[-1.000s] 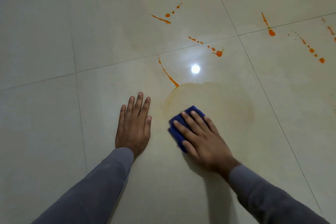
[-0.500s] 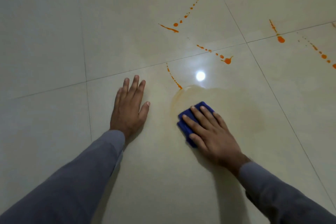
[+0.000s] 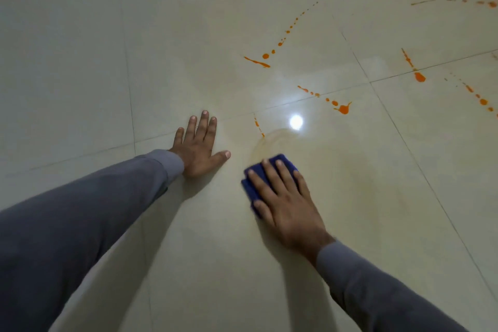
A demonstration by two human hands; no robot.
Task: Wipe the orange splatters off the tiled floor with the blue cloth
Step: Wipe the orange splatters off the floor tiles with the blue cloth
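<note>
Orange splatters [image 3: 343, 108] beyond blue cloth [image 3: 269, 170], unwiped.

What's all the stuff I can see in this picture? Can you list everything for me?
tiled floor: one, glossy cream tiles with thin grout lines, fills the whole view
orange splatters: several trails of drops and streaks, orange, far middle and far right of the floor
smeared patch: one, faint yellowish, on the tile beyond and to the right of the cloth
light reflection: one, white, on the floor just past the cloth
blue cloth: one, dark blue, folded, flat on the floor under the right hand
sleeves: two, grey, running in from the bottom corners
left hand: flat on the floor, fingers spread
right hand: pressing flat on the cloth
</note>
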